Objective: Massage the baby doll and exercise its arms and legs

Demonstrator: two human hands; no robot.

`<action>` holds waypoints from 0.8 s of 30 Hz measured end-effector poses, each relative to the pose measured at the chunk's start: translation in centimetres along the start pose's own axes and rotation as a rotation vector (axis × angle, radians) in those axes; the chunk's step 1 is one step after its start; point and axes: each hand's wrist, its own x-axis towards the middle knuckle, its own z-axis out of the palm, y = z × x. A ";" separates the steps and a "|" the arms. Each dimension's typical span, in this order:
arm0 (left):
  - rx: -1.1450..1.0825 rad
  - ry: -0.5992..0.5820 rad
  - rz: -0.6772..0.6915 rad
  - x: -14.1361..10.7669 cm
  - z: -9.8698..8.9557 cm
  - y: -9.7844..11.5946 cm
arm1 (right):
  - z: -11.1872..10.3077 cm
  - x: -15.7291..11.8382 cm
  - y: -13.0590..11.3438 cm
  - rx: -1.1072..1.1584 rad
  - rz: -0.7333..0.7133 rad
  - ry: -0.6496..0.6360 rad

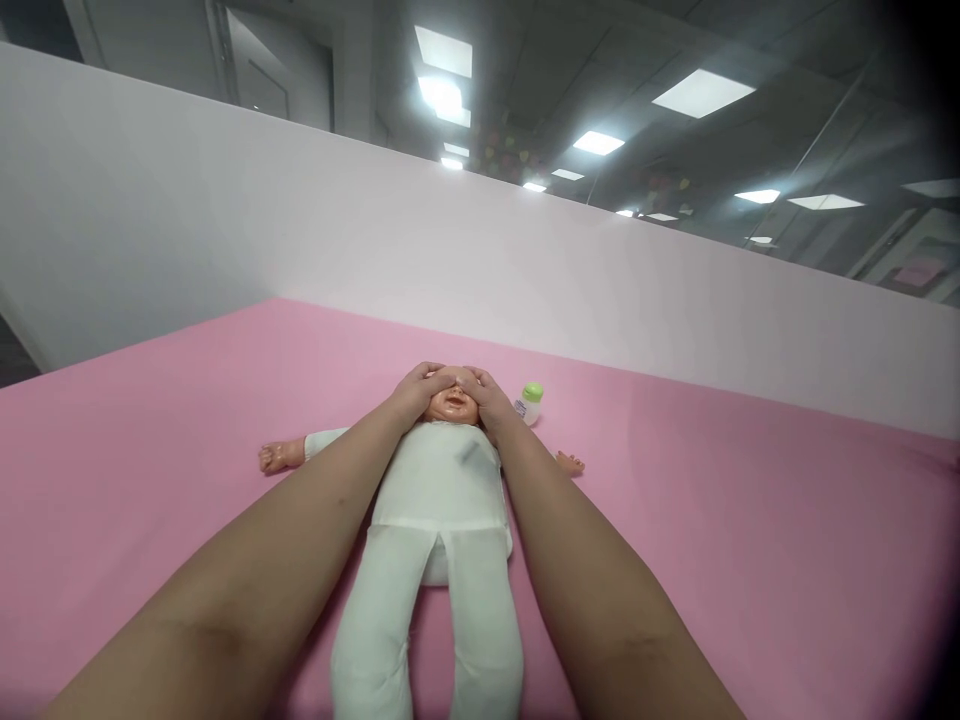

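A baby doll point(442, 480) with a white cloth body lies on its back, its legs toward me and its arms spread out. My left hand point(418, 394) curves round one side of its head, and my right hand point(486, 396) cups the other side. Both thumbs lie across the upper part of the doll's face point(454, 405), covering its eyes. Its mouth and chin show between my hands. My other fingers are partly hidden at the sides of the head. Near my right hand stands a small clear bottle point(529, 405) with a green cap.
The doll rests on a pink padded surface point(735, 520). A white low wall point(465, 250) borders it at the back and on the left. Above the back wall is glass, with ceiling lights point(703, 93) beyond. A door point(259, 65) shows at the upper left.
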 end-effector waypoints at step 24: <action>0.073 -0.317 -0.101 -2.2 -1.8 2.2 | -1.9 0.5 0.4 0.001 0.017 -0.020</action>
